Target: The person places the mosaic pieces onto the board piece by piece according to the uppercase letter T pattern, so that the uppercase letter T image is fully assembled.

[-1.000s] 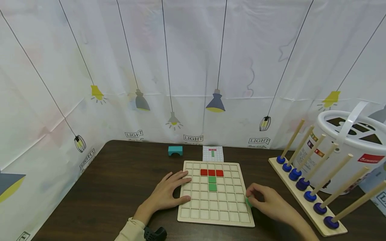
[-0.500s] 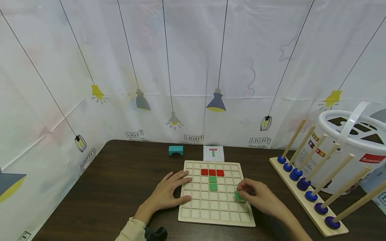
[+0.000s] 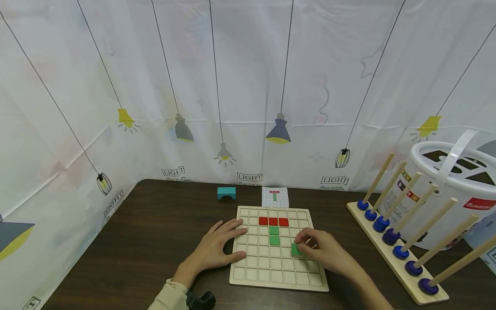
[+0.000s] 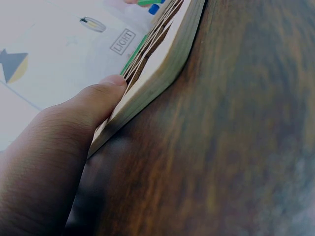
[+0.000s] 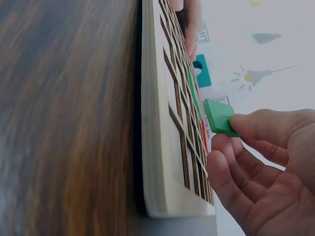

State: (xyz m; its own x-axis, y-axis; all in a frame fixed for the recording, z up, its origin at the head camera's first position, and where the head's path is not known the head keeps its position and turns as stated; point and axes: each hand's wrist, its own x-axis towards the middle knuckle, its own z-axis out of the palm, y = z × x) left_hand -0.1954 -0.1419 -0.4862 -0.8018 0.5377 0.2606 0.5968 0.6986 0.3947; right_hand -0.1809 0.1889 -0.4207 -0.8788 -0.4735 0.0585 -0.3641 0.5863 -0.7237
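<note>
A pale wooden grid board (image 3: 279, 285) lies on the dark table. Three red tiles (image 3: 273, 221) sit side by side in one of its upper rows, and two green tiles (image 3: 274, 235) run down below the middle one. My right hand (image 3: 323, 252) pinches another green tile (image 5: 220, 117) between thumb and fingers, held over the right part of the board. At the board's left edge my left hand (image 3: 218, 245) rests with fingers spread, its thumb (image 4: 106, 93) on the rim in the left wrist view.
Behind the board lies a small pattern card (image 3: 276, 202) with a red and green T. A teal arch block (image 3: 226, 192) stands to its left. On the right are a peg rack (image 3: 403, 258) with blue rings and a white lidded bucket (image 3: 449, 206).
My right hand has carried the green tile leftward from the board's right edge to over its cells. The left hand stays in place on the board.
</note>
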